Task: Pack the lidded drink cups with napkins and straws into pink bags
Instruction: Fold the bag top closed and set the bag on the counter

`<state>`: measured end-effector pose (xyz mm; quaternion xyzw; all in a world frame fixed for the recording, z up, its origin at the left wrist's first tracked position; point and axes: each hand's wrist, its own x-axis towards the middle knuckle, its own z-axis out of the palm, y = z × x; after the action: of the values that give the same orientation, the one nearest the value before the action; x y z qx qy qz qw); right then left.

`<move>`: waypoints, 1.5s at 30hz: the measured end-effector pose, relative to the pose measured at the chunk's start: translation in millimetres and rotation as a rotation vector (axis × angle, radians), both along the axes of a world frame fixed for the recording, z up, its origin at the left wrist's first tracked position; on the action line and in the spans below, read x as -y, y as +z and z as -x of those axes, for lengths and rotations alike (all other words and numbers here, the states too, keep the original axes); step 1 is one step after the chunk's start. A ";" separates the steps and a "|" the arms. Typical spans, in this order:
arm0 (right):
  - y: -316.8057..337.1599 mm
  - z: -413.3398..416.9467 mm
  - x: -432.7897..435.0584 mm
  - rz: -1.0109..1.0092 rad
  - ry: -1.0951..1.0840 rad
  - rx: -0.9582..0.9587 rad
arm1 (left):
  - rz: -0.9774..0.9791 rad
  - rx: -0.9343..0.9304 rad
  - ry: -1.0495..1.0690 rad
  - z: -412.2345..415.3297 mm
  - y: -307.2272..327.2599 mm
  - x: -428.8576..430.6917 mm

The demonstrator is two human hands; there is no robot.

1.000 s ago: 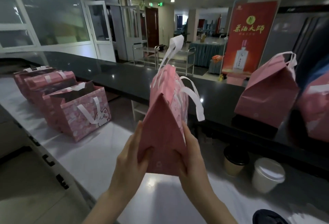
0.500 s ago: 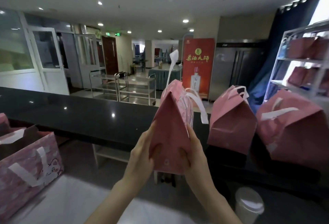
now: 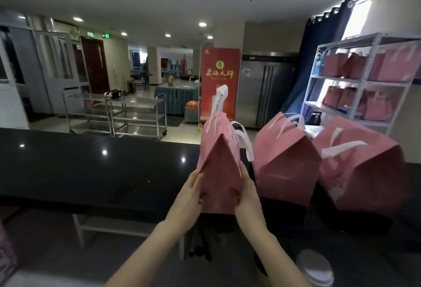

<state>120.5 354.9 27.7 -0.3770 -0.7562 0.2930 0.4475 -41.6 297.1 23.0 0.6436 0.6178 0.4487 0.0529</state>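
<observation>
A pink bag (image 3: pixel 219 166) with white ribbon handles and a folded-in top is held between both hands over the black counter (image 3: pixel 91 168). My left hand (image 3: pixel 190 192) presses its left side and my right hand (image 3: pixel 247 192) presses its right side near the base. Two more closed pink bags stand on the counter just to the right, one (image 3: pixel 284 161) close beside the held bag and one (image 3: pixel 364 168) farther right. A white lidded cup (image 3: pixel 315 268) shows at the bottom right, blurred.
A white shelf rack (image 3: pixel 362 79) at the right holds several pink bags. Steel trolleys (image 3: pixel 136 113), a red banner (image 3: pixel 219 81) and a steel fridge (image 3: pixel 266 90) stand beyond the counter. A pink bag edge (image 3: pixel 5 252) shows at the far left.
The view has swung right and up. Both hands have carried the bag forward to the black counter, next to the two closed bags. The open bags on the left have left the view.
</observation>
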 end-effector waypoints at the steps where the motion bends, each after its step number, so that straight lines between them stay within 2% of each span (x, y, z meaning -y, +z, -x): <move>1: -0.9 0.0 -0.9 -0.011 -0.019 -0.001 | 0.012 0.044 -0.024 2.0 -1.3 -3.6; 4: -16.0 -6.6 7.5 -0.115 -0.107 0.013 | 0.022 0.073 -0.021 4.8 -14.3 -7.6; 9: -44.5 -14.5 17.6 -0.322 -0.159 0.202 | -0.002 0.013 -0.035 10.0 -34.9 -7.9; 11: -44.0 -12.1 13.4 -0.302 -0.160 0.190 | -0.023 0.019 -0.034 13.2 -36.1 -10.6; 13: -40.4 -7.6 6.7 -0.262 -0.158 0.184 | -0.035 -0.059 -0.012 15.9 -35.0 -17.1; 22: -33.3 2.0 -19.0 -0.144 -0.156 0.319 | -0.028 -0.187 0.002 30.1 -23.8 -51.7; 26: -34.4 -0.4 -7.6 -0.192 -0.202 0.278 | -0.024 -0.182 0.050 30.0 -22.5 -32.2; 31: -31.9 -1.9 20.4 -0.345 -0.240 0.181 | -0.117 -0.168 0.193 30.5 -29.8 28.4; 36: -29.1 21.9 59.0 -0.318 -0.015 0.111 | -0.059 -0.186 0.349 37.7 -35.3 98.9; 45: -52.1 97.2 153.9 -0.234 0.505 0.251 | 0.041 -0.103 0.780 63.0 -59.4 271.9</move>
<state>23.3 201.0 -24.4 -0.1562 -0.9039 0.2572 0.3040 -104.6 25.2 -36.4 0.3809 0.8267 0.3898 -0.1397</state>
